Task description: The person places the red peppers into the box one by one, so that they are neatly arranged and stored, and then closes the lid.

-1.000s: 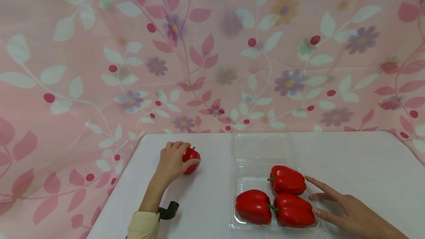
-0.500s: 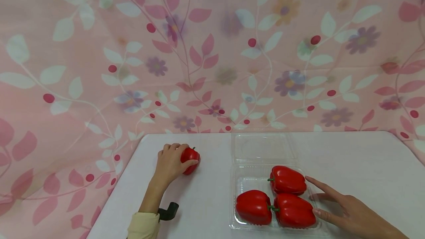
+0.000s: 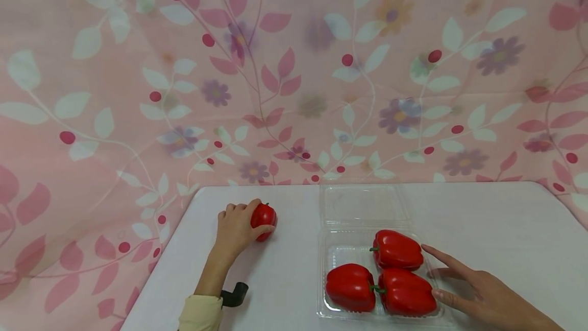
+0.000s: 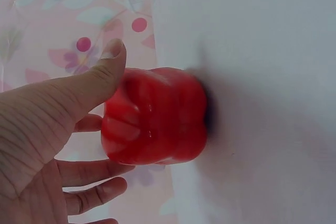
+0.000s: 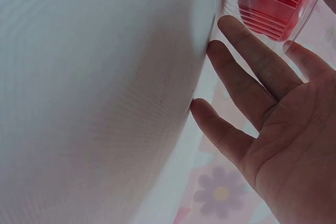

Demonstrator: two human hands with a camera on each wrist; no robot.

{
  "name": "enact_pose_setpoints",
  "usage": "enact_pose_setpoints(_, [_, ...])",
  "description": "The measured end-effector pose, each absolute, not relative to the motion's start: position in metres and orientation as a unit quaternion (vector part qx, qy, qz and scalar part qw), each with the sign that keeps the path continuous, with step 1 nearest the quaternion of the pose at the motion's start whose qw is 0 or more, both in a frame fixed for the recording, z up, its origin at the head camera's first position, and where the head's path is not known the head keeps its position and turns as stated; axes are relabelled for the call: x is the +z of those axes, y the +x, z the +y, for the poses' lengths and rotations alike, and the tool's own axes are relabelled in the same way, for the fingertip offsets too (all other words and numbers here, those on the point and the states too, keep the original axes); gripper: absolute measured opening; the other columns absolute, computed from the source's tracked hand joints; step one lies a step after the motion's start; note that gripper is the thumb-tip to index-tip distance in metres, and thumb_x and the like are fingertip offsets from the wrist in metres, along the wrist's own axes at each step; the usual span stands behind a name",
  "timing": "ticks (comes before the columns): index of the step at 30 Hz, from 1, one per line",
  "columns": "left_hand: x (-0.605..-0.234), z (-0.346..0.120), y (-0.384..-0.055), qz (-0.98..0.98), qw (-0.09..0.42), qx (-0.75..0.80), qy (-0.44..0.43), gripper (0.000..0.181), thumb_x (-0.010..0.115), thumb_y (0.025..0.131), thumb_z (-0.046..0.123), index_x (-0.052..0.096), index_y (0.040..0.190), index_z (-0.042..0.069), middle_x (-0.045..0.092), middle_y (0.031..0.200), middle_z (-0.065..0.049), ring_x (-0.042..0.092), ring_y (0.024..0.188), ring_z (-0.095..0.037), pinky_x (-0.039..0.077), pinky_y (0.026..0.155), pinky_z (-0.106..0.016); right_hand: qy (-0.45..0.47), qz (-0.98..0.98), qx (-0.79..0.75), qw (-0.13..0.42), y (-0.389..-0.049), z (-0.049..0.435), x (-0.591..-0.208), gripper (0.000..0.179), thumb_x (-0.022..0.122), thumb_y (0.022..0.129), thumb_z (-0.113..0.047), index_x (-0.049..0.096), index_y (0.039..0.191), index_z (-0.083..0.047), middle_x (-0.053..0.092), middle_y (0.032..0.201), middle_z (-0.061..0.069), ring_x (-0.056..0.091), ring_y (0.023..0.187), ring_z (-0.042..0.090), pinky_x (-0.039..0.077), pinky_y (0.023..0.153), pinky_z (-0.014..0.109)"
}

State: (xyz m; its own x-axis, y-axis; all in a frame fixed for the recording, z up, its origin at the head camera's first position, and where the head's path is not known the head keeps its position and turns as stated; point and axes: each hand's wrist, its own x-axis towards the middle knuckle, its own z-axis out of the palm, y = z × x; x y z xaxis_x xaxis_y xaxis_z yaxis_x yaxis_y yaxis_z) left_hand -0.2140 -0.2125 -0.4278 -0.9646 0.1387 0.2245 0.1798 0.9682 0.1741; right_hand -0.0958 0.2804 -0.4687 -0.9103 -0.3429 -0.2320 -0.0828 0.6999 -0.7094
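At the left of the table, my left hand [image 3: 236, 229] pinches a red bell pepper [image 3: 265, 221], thumb on the near side and fingers round the far side. In the left wrist view the bell pepper [image 4: 157, 116] rests on the white surface, its lobed end towards the camera. A clear plastic clamshell box [image 3: 337, 249] lies with its lid [image 3: 363, 203] folded back; it holds three more red bell peppers [image 3: 351, 287] lying on their sides. My right hand [image 3: 482, 290] is at the box's right side, fingers extended, fingertips [image 5: 231, 24] at its wall.
The white-covered table [image 3: 496, 223] ends at a pink floral cloth [image 3: 312, 75] hanging behind it. A black bracket-like piece [image 3: 235, 294] sticks out from my left wrist above the table. Inside the box, the back left corner has no pepper in it.
My left hand has shifted slightly left against the bell pepper, which stays at nearly the same spot. My right hand and the box have stayed put.
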Motion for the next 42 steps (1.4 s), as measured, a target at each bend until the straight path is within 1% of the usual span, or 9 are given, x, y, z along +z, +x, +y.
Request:
enact_pose_setpoints(6, [-0.4327, -0.2108, -0.2162, -0.988, 0.098, -0.098, -0.069, 0.071, 0.084, 0.074, 0.048, 0.056, 0.131, 0.017, 0.063, 0.115, -0.019, 0.053, 0.104, -0.041, 0.044, 0.085, -0.057, -0.122, 0.903, -0.374, 0.172, -0.0944, 0.2807, -0.4687, 0.09, 0.071, 0.087, -0.042, 0.019, 0.157, -0.019, 0.061, 0.126, 0.02, 0.06, 0.11, 0.044, 0.053, 0.066, 0.062])
enact_pose_setpoints(14, [-0.433, -0.2105, -0.2161, -0.987, 0.092, -0.115, -0.067, 0.07, 0.084, 0.074, 0.046, 0.056, 0.131, 0.016, 0.063, 0.115, -0.019, 0.054, 0.101, -0.042, 0.045, 0.083, -0.059, -0.117, 0.903, -0.375, 0.172, -0.0931, 0.2801, -0.4681, 0.091, 0.072, 0.086, -0.042, 0.019, 0.157, -0.019, 0.061, 0.127, 0.02, 0.06, 0.11, 0.044, 0.054, 0.065, 0.06])
enact_pose_setpoints(19, [-0.4338, -0.212, -0.2156, -0.986, 0.088, -0.128, -0.062, 0.07, 0.084, 0.074, 0.044, 0.055, 0.132, 0.016, 0.062, 0.116, -0.019, 0.054, 0.102, -0.042, 0.045, 0.084, -0.059, -0.117, 0.904, -0.375, 0.169, -0.0925, 0.2798, -0.4683, 0.09, 0.072, 0.087, -0.042, 0.019, 0.157, -0.02, 0.062, 0.126, 0.019, 0.06, 0.109, 0.043, 0.054, 0.065, 0.061])
enact_pose_setpoints(25, [-0.4352, -0.2136, -0.2161, -0.985, 0.082, -0.14, -0.066, 0.071, 0.084, 0.075, 0.04, 0.053, 0.133, 0.013, 0.062, 0.118, -0.019, 0.054, 0.104, -0.041, 0.046, 0.084, -0.059, -0.118, 0.904, -0.375, 0.168, -0.0921, 0.28, -0.4692, 0.091, 0.072, 0.087, -0.042, 0.019, 0.157, -0.019, 0.061, 0.126, 0.019, 0.06, 0.109, 0.042, 0.054, 0.065, 0.06])
enact_pose_setpoints(30, [-0.4346, -0.2137, -0.2162, -0.983, 0.08, -0.145, -0.074, 0.073, 0.085, 0.074, 0.036, 0.052, 0.135, 0.012, 0.061, 0.121, -0.019, 0.054, 0.107, -0.04, 0.047, 0.084, -0.06, -0.119, 0.906, -0.372, 0.166, -0.0921, 0.2801, -0.4695, 0.09, 0.072, 0.087, -0.042, 0.02, 0.157, -0.019, 0.061, 0.126, 0.018, 0.06, 0.109, 0.042, 0.054, 0.065, 0.06])
enact_pose_setpoints(36, [-0.4347, -0.214, -0.2163, -0.982, 0.079, -0.154, -0.08, 0.07, 0.084, 0.074, 0.035, 0.054, 0.134, 0.014, 0.061, 0.122, -0.017, 0.054, 0.108, -0.038, 0.047, 0.084, -0.059, -0.124, 0.909, -0.364, 0.162, -0.093, 0.2807, -0.4689, 0.089, 0.071, 0.087, -0.042, 0.019, 0.157, -0.021, 0.062, 0.125, 0.018, 0.061, 0.109, 0.042, 0.054, 0.065, 0.062])
enact_pose_setpoints(42, [-0.4303, -0.2137, -0.214, -0.979, 0.073, -0.171, -0.088, 0.071, 0.085, 0.073, 0.037, 0.054, 0.134, 0.017, 0.061, 0.123, -0.015, 0.053, 0.111, -0.037, 0.047, 0.086, -0.059, -0.124, 0.909, -0.364, 0.163, -0.0936, 0.2801, -0.4688, 0.089, 0.071, 0.087, -0.042, 0.019, 0.157, -0.021, 0.062, 0.125, 0.018, 0.06, 0.109, 0.042, 0.053, 0.065, 0.062])
